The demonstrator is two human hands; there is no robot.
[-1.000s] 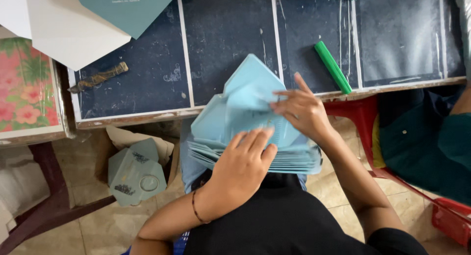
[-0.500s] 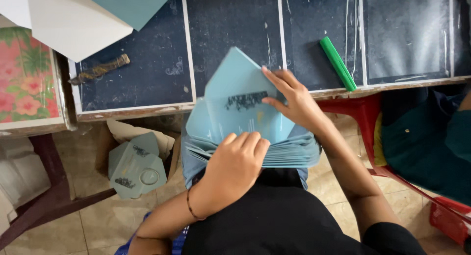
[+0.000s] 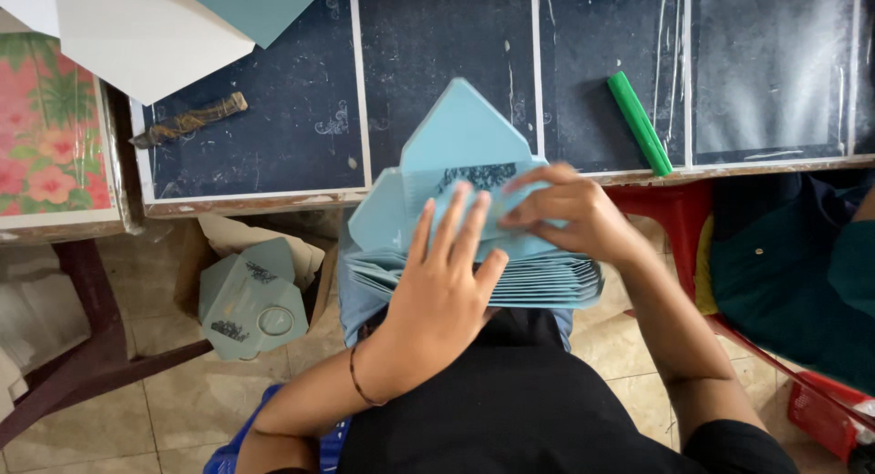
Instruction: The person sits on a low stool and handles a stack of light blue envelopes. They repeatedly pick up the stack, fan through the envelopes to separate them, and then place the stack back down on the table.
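A thick stack of light-blue paper envelopes [image 3: 547, 283] rests on my lap at the table's near edge. The top envelope [image 3: 460, 141] lies unfolded, its pointed flap over the dark table and a dark printed patch near its middle. My left hand [image 3: 442, 292] presses flat on it with fingers spread. My right hand [image 3: 570, 210] pinches and folds the right side flap of that top envelope inward.
The dark blue table [image 3: 273, 137] carries a green stick [image 3: 640, 123], a dark brush-like tool [image 3: 187, 120] and white and teal sheets [image 3: 146, 27]. A cardboard box with folded blue envelopes [image 3: 251, 296] sits on the floor at left. A red chair [image 3: 670, 214] stands at right.
The top envelope was lifted and opened out, its flap now pointing onto the table. My left hand slid up with fingers spread; my right hand moved in over the right flap.
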